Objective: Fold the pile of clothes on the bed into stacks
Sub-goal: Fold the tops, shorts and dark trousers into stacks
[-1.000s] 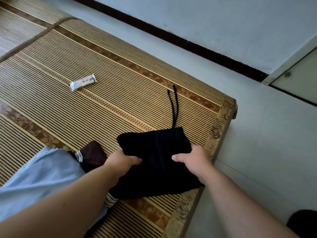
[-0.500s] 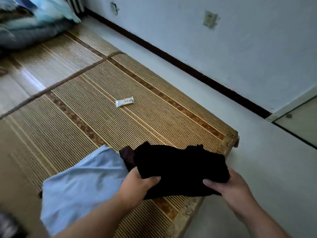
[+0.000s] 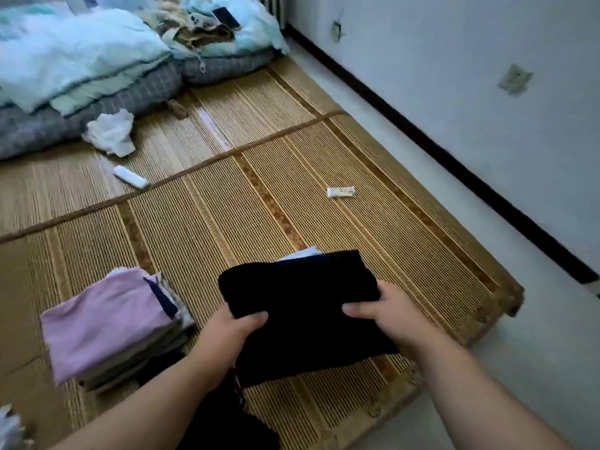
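A folded black garment is held a little above the bamboo mat near the bed's front edge. My left hand grips its near left edge, thumb on top. My right hand grips its near right edge, thumb on top. A light blue garment peeks out just beyond the black one. To the left stands a stack of folded clothes with a lilac piece on top. More dark cloth lies under my left forearm.
Rumpled bedding and pillows fill the far left, with a phone on them. A white crumpled bag, a white remote and a small white packet lie on the mat. The floor and wall run along the right.
Both hands lifted the folded black garment off the mat and carried it leftward. The view swung up and left, revealing the lilac stack and the bedding.
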The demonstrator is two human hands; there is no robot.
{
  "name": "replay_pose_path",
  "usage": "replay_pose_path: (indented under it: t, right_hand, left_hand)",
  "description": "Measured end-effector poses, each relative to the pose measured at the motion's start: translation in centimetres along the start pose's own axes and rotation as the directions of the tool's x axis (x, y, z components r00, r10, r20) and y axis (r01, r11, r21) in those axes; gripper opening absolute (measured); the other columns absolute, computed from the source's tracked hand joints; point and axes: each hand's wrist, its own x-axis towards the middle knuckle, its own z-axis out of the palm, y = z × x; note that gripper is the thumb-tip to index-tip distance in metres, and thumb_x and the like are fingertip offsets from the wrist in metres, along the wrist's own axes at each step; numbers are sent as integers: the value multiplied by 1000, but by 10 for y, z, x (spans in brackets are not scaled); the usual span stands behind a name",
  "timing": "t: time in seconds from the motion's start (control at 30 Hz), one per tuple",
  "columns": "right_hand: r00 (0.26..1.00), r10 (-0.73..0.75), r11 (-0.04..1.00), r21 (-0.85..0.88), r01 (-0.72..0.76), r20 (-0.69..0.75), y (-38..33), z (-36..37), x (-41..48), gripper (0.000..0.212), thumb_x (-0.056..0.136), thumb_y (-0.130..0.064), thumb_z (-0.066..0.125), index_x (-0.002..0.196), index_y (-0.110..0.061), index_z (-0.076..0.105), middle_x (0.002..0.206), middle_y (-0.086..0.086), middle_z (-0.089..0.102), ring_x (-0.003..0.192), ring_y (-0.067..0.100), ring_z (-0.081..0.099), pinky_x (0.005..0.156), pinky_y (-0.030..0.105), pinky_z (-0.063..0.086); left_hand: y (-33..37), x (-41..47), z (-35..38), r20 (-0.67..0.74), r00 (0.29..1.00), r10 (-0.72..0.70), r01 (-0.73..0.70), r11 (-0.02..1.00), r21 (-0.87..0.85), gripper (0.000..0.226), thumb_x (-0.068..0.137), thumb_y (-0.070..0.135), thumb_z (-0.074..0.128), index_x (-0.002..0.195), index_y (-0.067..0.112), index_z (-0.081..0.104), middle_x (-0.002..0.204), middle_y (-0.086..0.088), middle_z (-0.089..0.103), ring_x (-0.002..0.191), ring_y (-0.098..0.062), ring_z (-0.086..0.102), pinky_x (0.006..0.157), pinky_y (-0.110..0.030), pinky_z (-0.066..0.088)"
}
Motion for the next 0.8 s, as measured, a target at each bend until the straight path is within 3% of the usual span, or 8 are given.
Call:
replay_pose_path:
  t: [0.1, 0.2, 0.37, 0.5, 0.6, 0.7, 0.77, 0.8]
  right_hand:
    - [999, 43, 999, -9, -43, 19, 2, 24, 55, 27, 80, -6, 73, 97, -25, 64, 88, -6, 75, 80, 10, 71, 62, 22, 54]
    - [997, 82, 995, -64, -83, -7, 18, 42, 112, 27, 83, -8, 70, 95, -29, 58, 100, -1, 69, 92, 18, 66, 75, 34, 55]
    - [986, 31, 906, -411, -98, -166, 66, 60, 177, 19, 85, -13, 64, 99, -23, 56, 89, -1, 62, 74, 12, 54, 56, 26, 36]
    - [967, 96, 879, -435, -194, -237, 93, 61, 185, 27, 87, -17, 63, 113, -19, 54, 95, 4, 62, 77, 18, 56, 57, 29, 39]
    - [953, 55, 863, -466, -195, -297, 86, 65, 173, 53, 86, -24, 66, 134, -18, 44, 115, 7, 59, 95, 23, 58, 74, 34, 48]
    - [923, -226, 724, -688, -54, -311, 73, 81, 144, 73, 84, -29, 67, 147, -19, 31, 141, 11, 42, 128, 29, 43, 105, 44, 39]
    - [902, -400, 612, -779, 132, -162, 66, 105, 120, 70, 84, -28, 67, 146, -20, 34, 145, 8, 39, 134, 25, 36, 110, 41, 32]
    - [905, -420, 574, -792, 207, -67, 65, 117, 110, 69, 85, -28, 67, 146, -21, 36, 146, 6, 38, 136, 23, 34, 111, 39, 30]
  left_hand:
    - [-2, 37, -25, -58, 998, -39, 38, 999, -18, 28, 91, 11, 60, 117, 21, 58, 109, -6, 72, 96, -24, 71, 81, -37, 55]
    - [-11, 85, -37, -114, 988, -103, 103, 995, -9, 28, 93, 12, 58, 120, 18, 53, 110, -9, 69, 96, -27, 69, 86, -41, 56]
    - [-43, 148, -48, -177, 974, -141, 171, 971, 168, 37, 93, 10, 58, 129, 11, 50, 112, -9, 64, 103, -27, 64, 94, -44, 52]
    - [-71, 158, -51, -166, 971, -172, 206, 954, 217, 41, 93, 13, 59, 132, 13, 48, 120, -7, 61, 110, -27, 60, 100, -46, 48]
    - [-81, 145, -52, -167, 980, -111, 137, 979, 153, 49, 91, 17, 62, 137, 19, 44, 116, 3, 62, 102, -17, 61, 94, -37, 52]
    - [-87, 115, -61, -191, 980, -55, 89, 981, 170, 69, 90, 23, 64, 150, 27, 28, 132, 9, 51, 100, -6, 54, 75, -17, 48]
    - [-100, 87, -75, -239, 971, -1, 66, 963, 261, 73, 89, 27, 65, 151, 30, 26, 145, 3, 45, 118, -10, 51, 89, -21, 47]
    - [-108, 72, -81, -260, 966, 13, 68, 951, 303, 71, 89, 28, 66, 150, 31, 29, 147, 1, 44, 124, -11, 49, 97, -24, 44]
